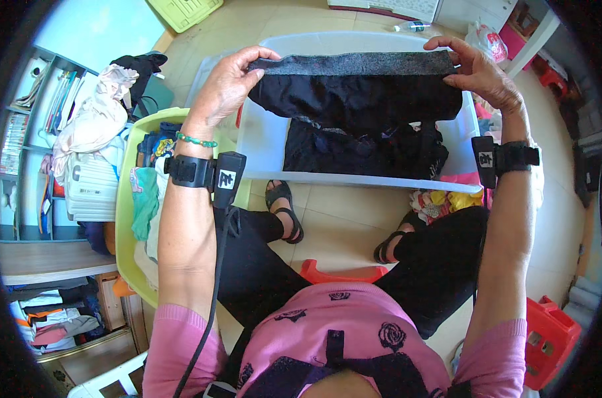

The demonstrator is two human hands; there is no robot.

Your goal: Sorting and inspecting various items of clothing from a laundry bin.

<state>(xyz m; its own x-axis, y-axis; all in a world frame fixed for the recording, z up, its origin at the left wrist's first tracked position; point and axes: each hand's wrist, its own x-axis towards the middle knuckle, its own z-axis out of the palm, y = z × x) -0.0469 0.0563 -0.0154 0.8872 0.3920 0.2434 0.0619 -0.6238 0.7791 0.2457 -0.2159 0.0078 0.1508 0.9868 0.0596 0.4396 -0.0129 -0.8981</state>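
Between my two hands a black garment (350,97) with a grey elastic-looking band (355,63) is stretched wide. My left hand (231,82) pinches the left end of the band between thumb and fingers. At the opposite end, my right hand (480,77) grips the band, its index finger raised. The garment hangs over a translucent white plastic bin (263,144) in front of me. More black clothing (326,154) lies inside the bin, partly hidden by the garment I hold.
To my left stands a lime-green tub (124,248) of clothes. Colourful clothes (442,204) lie under the bin's right corner. A red plastic stool (549,343) is at lower right, a bookshelf (27,149) at far left. A plastic bottle (413,26) lies on the floor beyond.
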